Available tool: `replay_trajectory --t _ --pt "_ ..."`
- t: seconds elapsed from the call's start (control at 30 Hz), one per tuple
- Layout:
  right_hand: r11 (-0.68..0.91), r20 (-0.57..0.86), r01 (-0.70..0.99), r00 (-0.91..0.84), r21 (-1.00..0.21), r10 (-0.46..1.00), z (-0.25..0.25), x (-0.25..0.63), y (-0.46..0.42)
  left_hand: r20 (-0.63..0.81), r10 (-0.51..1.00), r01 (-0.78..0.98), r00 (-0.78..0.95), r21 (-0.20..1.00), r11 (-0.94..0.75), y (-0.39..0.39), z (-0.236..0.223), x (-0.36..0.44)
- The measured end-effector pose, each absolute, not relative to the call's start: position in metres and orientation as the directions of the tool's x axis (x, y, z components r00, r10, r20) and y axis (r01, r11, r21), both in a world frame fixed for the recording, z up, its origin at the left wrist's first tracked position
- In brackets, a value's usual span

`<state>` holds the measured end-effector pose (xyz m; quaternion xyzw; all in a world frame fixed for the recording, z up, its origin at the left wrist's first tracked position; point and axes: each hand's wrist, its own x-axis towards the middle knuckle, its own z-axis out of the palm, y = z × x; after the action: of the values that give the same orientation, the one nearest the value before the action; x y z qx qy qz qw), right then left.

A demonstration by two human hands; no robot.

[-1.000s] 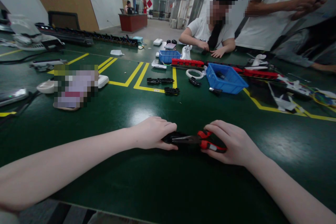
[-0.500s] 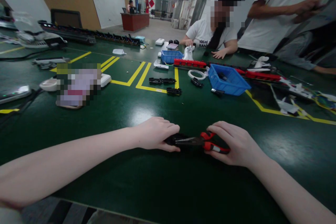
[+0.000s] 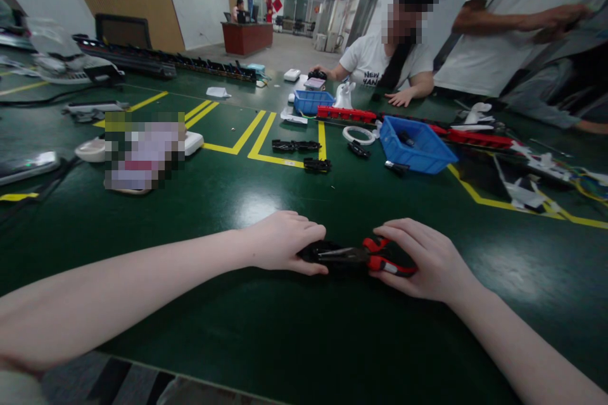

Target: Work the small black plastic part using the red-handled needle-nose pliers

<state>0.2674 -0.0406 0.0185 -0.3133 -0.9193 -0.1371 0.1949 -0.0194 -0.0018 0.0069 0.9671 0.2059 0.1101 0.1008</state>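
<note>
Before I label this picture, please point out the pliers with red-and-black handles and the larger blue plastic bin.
Pliers with red-and-black handles (image 3: pixel 363 257): head view, metal near the pivot.
Larger blue plastic bin (image 3: pixel 414 158): head view, near wall.

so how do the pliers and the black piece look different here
The pliers have red and black handles, while the black piece looks dark all over. The right hand grips the pliers by the handles; the left hand pinches the black piece at its end. Both are held low over the green table.
</note>
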Motion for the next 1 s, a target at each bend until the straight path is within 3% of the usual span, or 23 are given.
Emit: replay_trajectory --t 0.5,1.0 --pt "0.774 0.450 0.599 -0.760 0.205 0.469 0.0171 0.2633 -0.0409 0.179 0.427 0.376 0.886 0.261 -0.889 -0.0019 0.0065 -0.0193" --pt "0.781 0.418 0.605 -0.757 0.156 0.503 0.0169 0.2666 -0.0420 0.158 0.439 0.386 0.884 0.283 -0.878 -0.0018 0.0080 -0.0195"
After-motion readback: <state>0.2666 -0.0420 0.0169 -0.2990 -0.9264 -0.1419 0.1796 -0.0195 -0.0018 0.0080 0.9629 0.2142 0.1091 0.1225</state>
